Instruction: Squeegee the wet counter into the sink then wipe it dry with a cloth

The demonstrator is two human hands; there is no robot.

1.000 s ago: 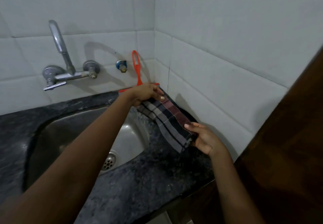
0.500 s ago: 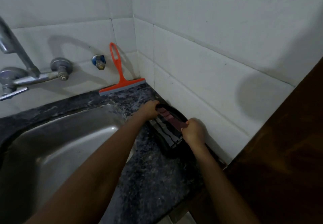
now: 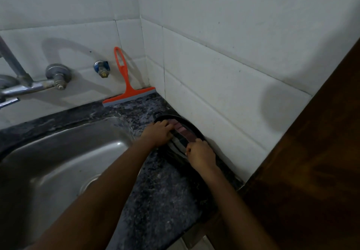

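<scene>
A folded dark plaid cloth [image 3: 180, 134] lies in a black oval tray [image 3: 191, 126] on the dark speckled counter [image 3: 165, 191], beside the right wall. My left hand [image 3: 158, 133] presses on the cloth's far end. My right hand [image 3: 201, 154] holds its near end. An orange squeegee [image 3: 127, 88] leans upright against the back wall tiles, blade down on the counter, apart from both hands. The steel sink [image 3: 58, 162] fills the left side, under my left forearm.
A metal wall tap [image 3: 23, 82] and a small blue-capped valve [image 3: 101, 69] stick out of the back wall above the sink. A dark wooden panel [image 3: 311, 171] stands close on the right. The counter's front edge runs near the bottom of the view.
A second ago both hands held the cloth stretched in the air. They have lowered it folded into the black tray by the wall, and my view has shifted right.
</scene>
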